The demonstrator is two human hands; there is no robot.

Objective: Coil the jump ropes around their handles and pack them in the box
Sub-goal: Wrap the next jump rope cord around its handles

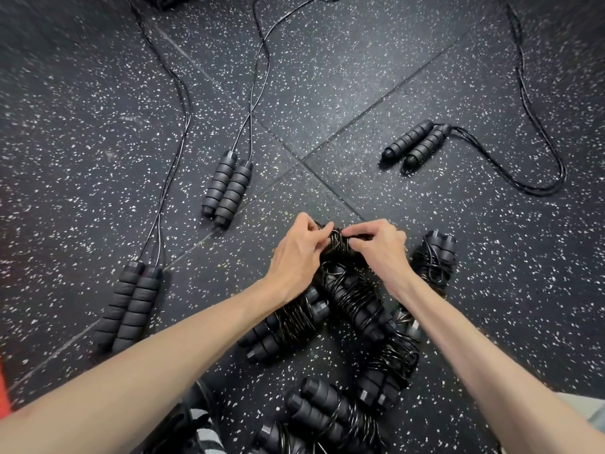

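Both my hands meet over one black jump rope bundle [337, 245] held just above the speckled floor. My left hand [299, 253] grips its left side and my right hand [381, 245] pinches the cord at its top. Much of the bundle is hidden by my fingers. Several coiled ropes lie below: one bundle [284, 326] left of centre, another [360, 306] under my wrists, a third [435, 257] to the right, more [330, 411] near the bottom. No box is in view.
Three uncoiled ropes lie on the floor with paired foam handles: handles at far left [129, 306], handles at centre left [226, 188], and handles at upper right [414, 144] with cord looping away. A red edge [5, 388] shows at the left border.
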